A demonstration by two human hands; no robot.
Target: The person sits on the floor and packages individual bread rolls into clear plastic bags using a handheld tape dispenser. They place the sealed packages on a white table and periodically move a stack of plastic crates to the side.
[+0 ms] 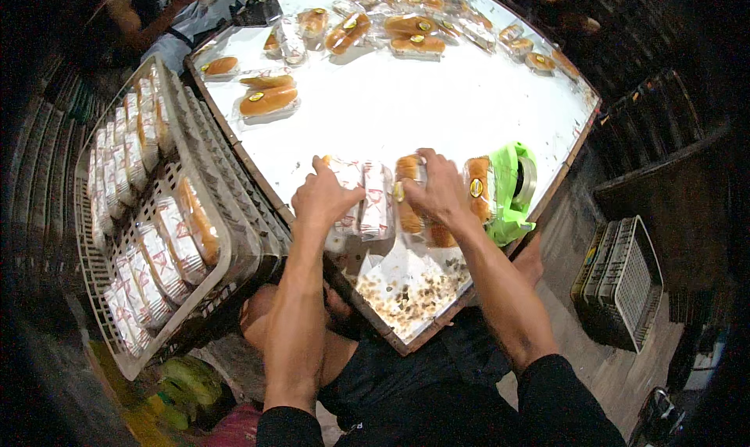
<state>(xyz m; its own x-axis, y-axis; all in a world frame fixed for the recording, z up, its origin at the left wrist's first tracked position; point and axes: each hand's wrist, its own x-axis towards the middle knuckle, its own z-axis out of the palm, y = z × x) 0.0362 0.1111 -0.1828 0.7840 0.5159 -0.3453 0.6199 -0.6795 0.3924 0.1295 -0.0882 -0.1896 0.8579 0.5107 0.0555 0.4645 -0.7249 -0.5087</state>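
My left hand (319, 199) is closed around a bread roll in a white wrapper with red print (344, 171), thumb on its right side. Right beside it lies another wrapped roll, pale underside up (376, 205). My right hand (444, 191) grips at a pair of clear-wrapped brown bread rolls; its thumb presses near the yellow label of the left roll (409, 212). The other roll (441, 235) is mostly hidden under that hand. Further right, a labelled roll (479, 189) rests against a green tape dispenser (512, 220) holding a tape roll.
More packaged rolls (410, 26) lie along the white table's (359, 107) far side. At left, a beige plastic crate (223, 279) holds rows of packed rolls atop stacked crates. Another crate stack (625, 283) stands on the floor at right. A co-worker (133, 17) sits at far left.
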